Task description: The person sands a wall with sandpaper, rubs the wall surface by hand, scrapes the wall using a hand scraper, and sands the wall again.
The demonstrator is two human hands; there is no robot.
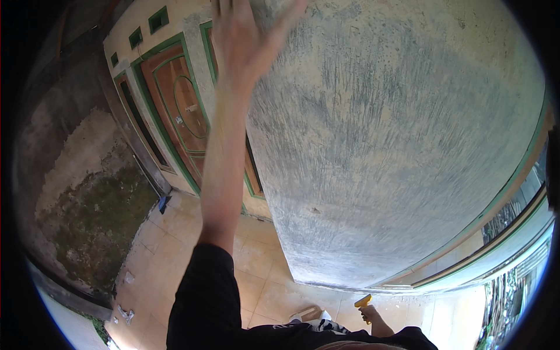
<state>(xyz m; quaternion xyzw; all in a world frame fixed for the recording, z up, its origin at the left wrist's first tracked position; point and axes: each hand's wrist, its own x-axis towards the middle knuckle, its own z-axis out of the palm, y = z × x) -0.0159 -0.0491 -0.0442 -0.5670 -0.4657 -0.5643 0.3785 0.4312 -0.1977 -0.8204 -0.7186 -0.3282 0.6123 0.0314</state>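
My left hand [243,43] is raised high near the top edge of the picture, slightly blurred, its thumb spread from the fingers. It holds nothing that I can see, and the fingertips are partly cut off. Beside it stands a plastered wall [372,131] with grey streaks and worn cream paint; whether the hand touches it, I cannot tell. Low by my body, my right hand [369,313] grips a yellow scraper [363,301], its wide end pointing up toward the wall's foot.
A brown wooden door [175,96] with green trim stands behind my left arm. Further left is a stained, mossy wall [100,218]. Light scraps [125,314] lie on the tiled floor [271,271], and a blue object [164,204] sits by the corner. A window ledge [463,253] runs along the right.
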